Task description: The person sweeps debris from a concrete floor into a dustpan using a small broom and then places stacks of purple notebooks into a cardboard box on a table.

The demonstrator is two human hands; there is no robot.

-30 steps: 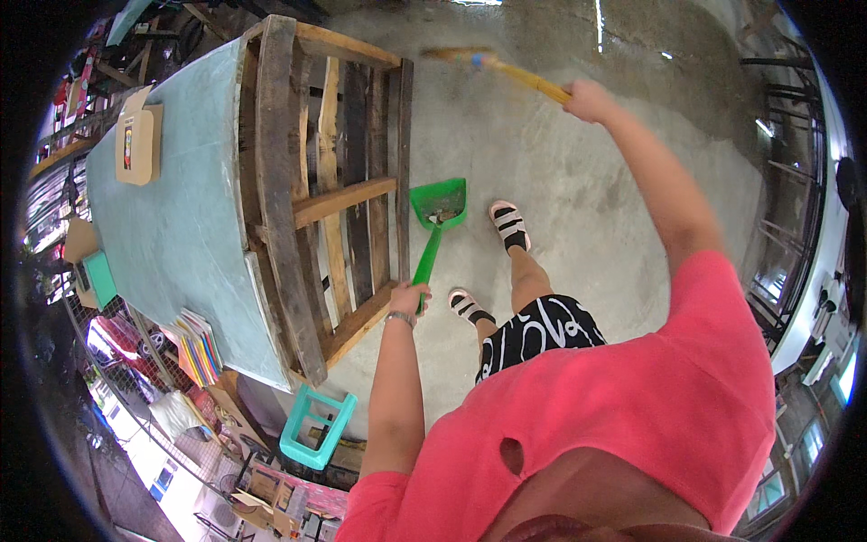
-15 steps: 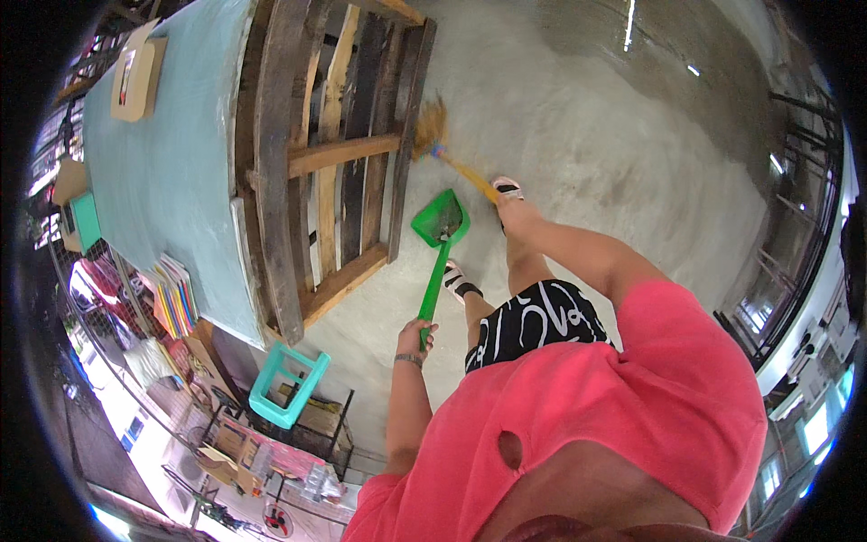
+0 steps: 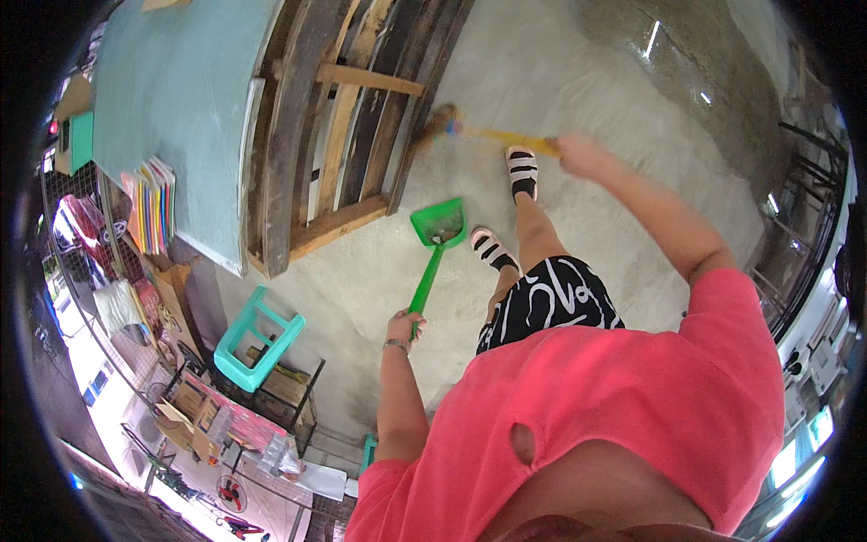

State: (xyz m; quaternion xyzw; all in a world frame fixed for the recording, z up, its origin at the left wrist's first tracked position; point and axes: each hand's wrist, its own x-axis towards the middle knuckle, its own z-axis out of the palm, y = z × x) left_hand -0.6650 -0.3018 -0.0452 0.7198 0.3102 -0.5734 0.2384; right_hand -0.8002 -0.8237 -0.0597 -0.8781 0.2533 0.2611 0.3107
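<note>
"what's the left hand (image 3: 404, 326) doing?"
"it's closed around the end of the green dustpan (image 3: 438, 222)'s handle, fingers wrapped, no gap that i can see."
"and where's the pan?"
"just beside the near corner of the wooden frame (image 3: 291, 163), on its right, with a little debris inside."
"the right hand (image 3: 582, 158)?"
"shut too, gripping the yellow handle of the broom (image 3: 506, 138), farther out to the right of the frame. it's a bit blurred, so the separate fingers are hard to make out."
"are the bristles touching the frame?"
"can't tell. they're smeared, right by its right edge."
"anything else?"
"two strapped sandals (image 3: 522, 167) to the right of the frame, and a teal stool (image 3: 240, 370) below its near end."
</note>
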